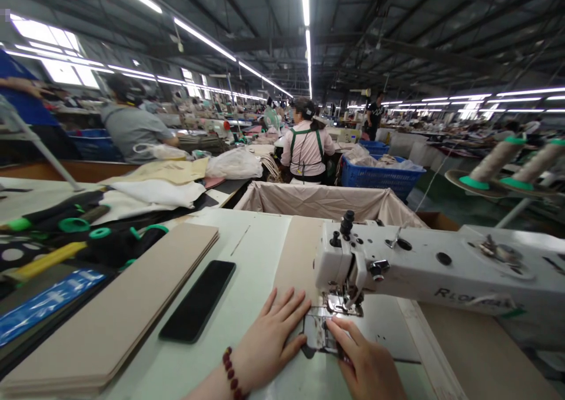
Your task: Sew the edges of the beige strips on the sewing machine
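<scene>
A white sewing machine stands at the right, its presser foot over the metal needle plate. My left hand, with a dark red bead bracelet, lies flat left of the plate. Its spread fingertips rest at the near end of a beige fabric panel that runs back beside the machine head. My right hand is at the near side of the needle plate, fingers bent together, index fingertip by the metal slide plate. Whatever lies between its fingers is mostly hidden; a dark bit shows underneath.
A black phone and a stack of beige panels lie to the left. Thread cones stand at the right. Behind the table hangs a cloth-lined bin. Dark spools sit far left. A person works ahead.
</scene>
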The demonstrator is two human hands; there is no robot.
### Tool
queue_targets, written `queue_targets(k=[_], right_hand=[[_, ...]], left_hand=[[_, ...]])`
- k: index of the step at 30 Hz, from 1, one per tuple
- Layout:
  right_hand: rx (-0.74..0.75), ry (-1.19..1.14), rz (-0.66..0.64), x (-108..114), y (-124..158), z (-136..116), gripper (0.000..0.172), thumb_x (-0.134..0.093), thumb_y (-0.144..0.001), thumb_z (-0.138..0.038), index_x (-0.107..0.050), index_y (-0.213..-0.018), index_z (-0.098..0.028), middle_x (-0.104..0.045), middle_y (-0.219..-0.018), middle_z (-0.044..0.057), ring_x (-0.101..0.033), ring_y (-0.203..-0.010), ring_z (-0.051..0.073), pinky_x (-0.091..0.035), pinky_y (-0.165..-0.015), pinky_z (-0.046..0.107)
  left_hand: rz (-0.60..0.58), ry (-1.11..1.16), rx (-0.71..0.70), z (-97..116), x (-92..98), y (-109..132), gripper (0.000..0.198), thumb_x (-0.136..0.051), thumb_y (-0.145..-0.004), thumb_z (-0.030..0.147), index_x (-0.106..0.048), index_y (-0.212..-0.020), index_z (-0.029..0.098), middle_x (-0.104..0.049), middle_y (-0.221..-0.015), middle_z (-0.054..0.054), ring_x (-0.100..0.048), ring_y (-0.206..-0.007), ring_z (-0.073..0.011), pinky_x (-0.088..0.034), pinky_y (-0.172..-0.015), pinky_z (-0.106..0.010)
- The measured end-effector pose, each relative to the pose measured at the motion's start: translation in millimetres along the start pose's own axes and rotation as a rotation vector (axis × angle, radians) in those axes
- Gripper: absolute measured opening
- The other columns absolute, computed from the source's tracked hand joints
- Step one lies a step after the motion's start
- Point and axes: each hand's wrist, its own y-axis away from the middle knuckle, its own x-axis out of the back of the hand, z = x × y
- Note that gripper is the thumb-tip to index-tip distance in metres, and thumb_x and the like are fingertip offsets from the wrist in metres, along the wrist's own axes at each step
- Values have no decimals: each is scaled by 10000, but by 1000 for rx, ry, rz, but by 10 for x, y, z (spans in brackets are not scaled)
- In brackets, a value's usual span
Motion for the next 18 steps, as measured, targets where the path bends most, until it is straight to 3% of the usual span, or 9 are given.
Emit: queue_targets(k=[18], right_hand=[[23, 47, 52, -206, 5, 153, 830, -487, -624, -28, -425, -1402, -312, -491, -1390, -18, -673, -904, 211, -585, -791, 290]], left_hand=[[23, 1, -13, 9, 1, 6, 650, -441, -993, 432, -90, -1526, 311, -244, -1543, 3, -233, -1413, -260, -159, -1165, -516]])
